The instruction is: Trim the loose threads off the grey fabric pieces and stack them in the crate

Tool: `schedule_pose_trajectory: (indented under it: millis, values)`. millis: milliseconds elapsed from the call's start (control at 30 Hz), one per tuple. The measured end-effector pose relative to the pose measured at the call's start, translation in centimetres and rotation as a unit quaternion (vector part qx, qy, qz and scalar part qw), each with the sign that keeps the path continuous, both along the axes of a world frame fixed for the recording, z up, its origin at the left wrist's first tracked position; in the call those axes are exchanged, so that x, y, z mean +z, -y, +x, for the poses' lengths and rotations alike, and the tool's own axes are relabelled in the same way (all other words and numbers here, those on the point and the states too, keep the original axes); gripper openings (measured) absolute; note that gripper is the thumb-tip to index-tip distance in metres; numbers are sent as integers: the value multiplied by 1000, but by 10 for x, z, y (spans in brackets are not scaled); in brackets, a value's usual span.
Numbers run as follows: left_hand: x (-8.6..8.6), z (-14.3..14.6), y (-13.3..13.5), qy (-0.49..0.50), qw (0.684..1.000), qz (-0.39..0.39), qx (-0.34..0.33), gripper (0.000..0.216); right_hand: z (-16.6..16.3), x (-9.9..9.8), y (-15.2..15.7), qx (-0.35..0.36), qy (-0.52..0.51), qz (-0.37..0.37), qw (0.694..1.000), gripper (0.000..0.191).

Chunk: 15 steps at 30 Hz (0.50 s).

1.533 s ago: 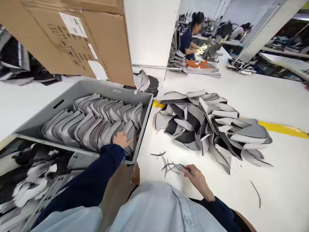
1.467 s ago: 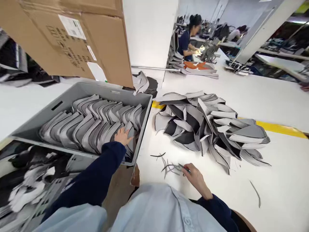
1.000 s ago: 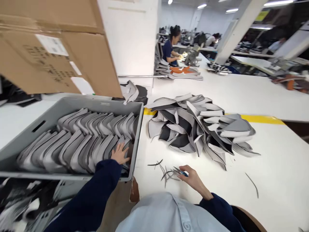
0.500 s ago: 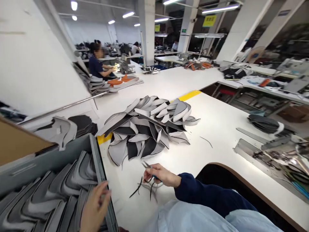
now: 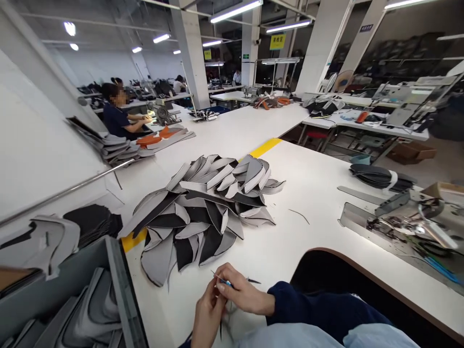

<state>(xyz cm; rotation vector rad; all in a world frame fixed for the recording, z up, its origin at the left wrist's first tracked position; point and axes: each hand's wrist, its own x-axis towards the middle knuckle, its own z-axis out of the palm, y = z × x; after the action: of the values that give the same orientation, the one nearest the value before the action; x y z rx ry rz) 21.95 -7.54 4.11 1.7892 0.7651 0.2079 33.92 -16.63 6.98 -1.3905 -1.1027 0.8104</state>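
Observation:
My right hand [image 5: 246,294] is closed around small thread snips [image 5: 226,282]; a bit of blue handle and a thin blade tip show, the rest is hidden by the fingers. My left hand [image 5: 207,311] meets it, fingertips pinched together against the right fingers. What the left fingers pinch, if anything, is hidden. Thin dark strips lie on the table around the hands, one dark tip [image 5: 254,281] showing beyond the right hand. Just past both hands spreads a heap of curved grey and black padded fabric pieces [image 5: 206,208].
A grey bin [image 5: 132,299] with curved grey pieces stands at the left. Fabric pieces [image 5: 54,237] lie behind it. A sewing machine [image 5: 416,222] and a tied black bundle [image 5: 380,178] are at the right. A co-worker [image 5: 118,113] sits at a machine far left.
My left hand has come from over the bin to the right hand, its fingers now pinched. The view has turned right; the snips stay in my right hand.

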Motion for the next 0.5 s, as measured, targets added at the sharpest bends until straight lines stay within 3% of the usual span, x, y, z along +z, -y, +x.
schedule_pose_trajectory:
  millis: [67,233,400,500]
  values:
    - [-6,11,5,-4,999,29,40,50,8,-1,-3,26,1,16,1000,37]
    - [-9,26,5,13,975,210,77,37,35,-6,-11,42,-67,3,997,38]
    - [-10,24,-22,-55,964,234,116,35,72,-16,-11,48,-128,-46,990,44]
    - [-21,7,-46,-97,965,220,103,38,111,-5,-23,68,-66,-57,994,42]
